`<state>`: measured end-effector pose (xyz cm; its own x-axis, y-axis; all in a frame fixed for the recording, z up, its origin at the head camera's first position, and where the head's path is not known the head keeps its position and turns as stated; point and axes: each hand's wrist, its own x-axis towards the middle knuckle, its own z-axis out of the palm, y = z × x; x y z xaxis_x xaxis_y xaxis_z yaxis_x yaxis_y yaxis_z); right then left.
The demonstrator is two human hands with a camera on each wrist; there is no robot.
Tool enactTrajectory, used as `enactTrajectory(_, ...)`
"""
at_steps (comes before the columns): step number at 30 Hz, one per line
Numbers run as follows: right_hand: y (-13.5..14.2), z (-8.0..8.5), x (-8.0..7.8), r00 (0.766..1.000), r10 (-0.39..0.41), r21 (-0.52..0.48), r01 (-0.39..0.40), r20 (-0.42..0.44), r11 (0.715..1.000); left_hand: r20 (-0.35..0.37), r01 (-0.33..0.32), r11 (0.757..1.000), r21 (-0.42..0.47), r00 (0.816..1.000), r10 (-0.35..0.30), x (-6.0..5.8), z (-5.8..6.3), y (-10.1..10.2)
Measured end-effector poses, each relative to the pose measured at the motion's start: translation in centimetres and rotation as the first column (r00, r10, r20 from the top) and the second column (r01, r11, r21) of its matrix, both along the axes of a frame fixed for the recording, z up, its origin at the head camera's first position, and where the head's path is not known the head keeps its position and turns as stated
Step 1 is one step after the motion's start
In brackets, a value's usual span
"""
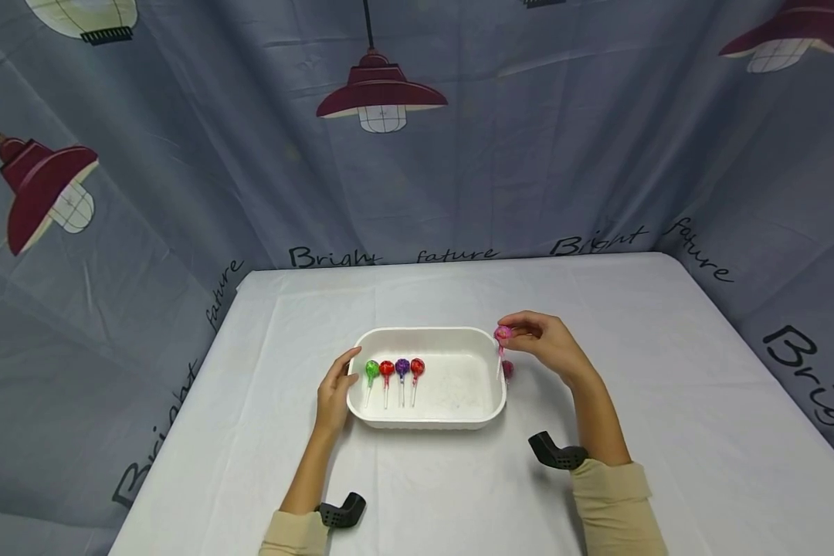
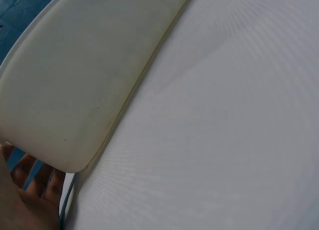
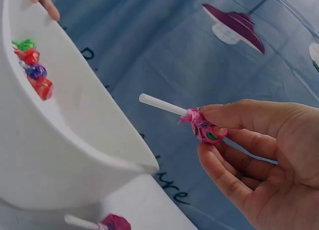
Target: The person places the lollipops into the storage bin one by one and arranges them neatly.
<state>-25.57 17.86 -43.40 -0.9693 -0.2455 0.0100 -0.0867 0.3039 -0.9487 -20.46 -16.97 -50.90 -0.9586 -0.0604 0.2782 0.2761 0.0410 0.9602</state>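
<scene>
A white tray [image 1: 459, 374] stands on the table, with four-sided rounded walls. My left hand [image 1: 332, 394] grips its left end, fingers at the rim; the left wrist view shows the tray's outer side [image 2: 89, 90] with fingers behind it. Inside, toward the left, lie a green lollipop [image 1: 371, 369], a red lollipop [image 1: 386, 368], a purple lollipop [image 1: 402, 366] and another red lollipop [image 1: 417, 366] in a row. Over the tray's right rim, my right hand [image 1: 549, 344] pinches a pink wrapped lollipop [image 3: 207, 132] by its head, the white stick free.
A dark pink lollipop [image 1: 507, 369] lies on the table just outside the tray's right end, partly hidden in the head view. White cloth covers the table [image 1: 417, 486]. A grey-blue curtain [image 1: 500, 170] printed with lamps and lettering hangs behind.
</scene>
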Motion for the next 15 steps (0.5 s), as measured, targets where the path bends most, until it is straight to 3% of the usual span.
enactTrajectory(15, -4.3, -0.4, -0.6, 0.996, 0.084, 0.029, -0.084, -0.025, 0.996, 0.006, 0.005, 1.0, -0.004, 1.0, -0.005, 0.0, 0.0, -0.1)
